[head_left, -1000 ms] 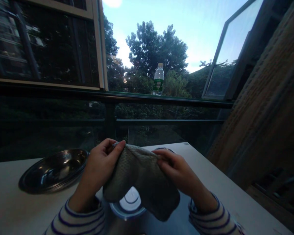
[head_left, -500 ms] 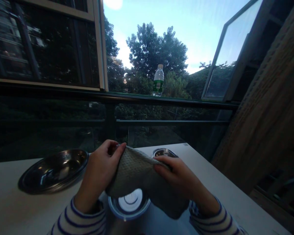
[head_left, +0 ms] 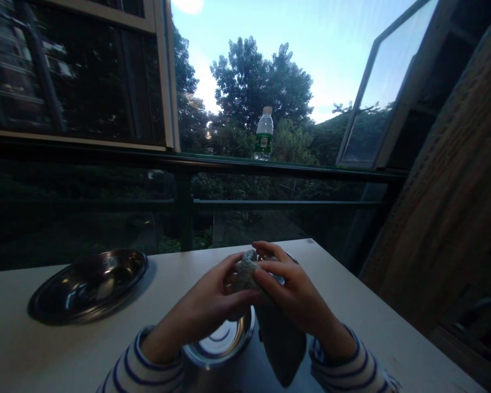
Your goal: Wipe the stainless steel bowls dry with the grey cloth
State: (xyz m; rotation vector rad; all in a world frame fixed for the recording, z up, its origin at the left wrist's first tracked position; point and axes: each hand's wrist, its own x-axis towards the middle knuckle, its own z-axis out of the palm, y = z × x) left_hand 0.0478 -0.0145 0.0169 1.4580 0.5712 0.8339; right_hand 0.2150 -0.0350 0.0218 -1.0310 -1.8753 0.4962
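Trees (head_left: 245, 82) fill the far view past an open window (head_left: 368, 109); a bottle (head_left: 264, 136) stands upright by the dark rail (head_left: 311, 170); on the white table (head_left: 360, 311) a basin (head_left: 90, 289) sits at left, tilted; a bowl (head_left: 207, 361) sits near, below the hands; the grey cloth (head_left: 281, 341) is bunched between both hands, its loose end hanging right of the bowl; the left hand (head_left: 215, 297) has thumb and fingers closed round the bunch; the right hand (head_left: 288, 281) clamps it too, upper fingers slightly spread.

Left fingers (head_left: 225, 266) and right fingers (head_left: 276, 268) bunch grey cloth (head_left: 282, 349) near a bowl (head_left: 245, 330).
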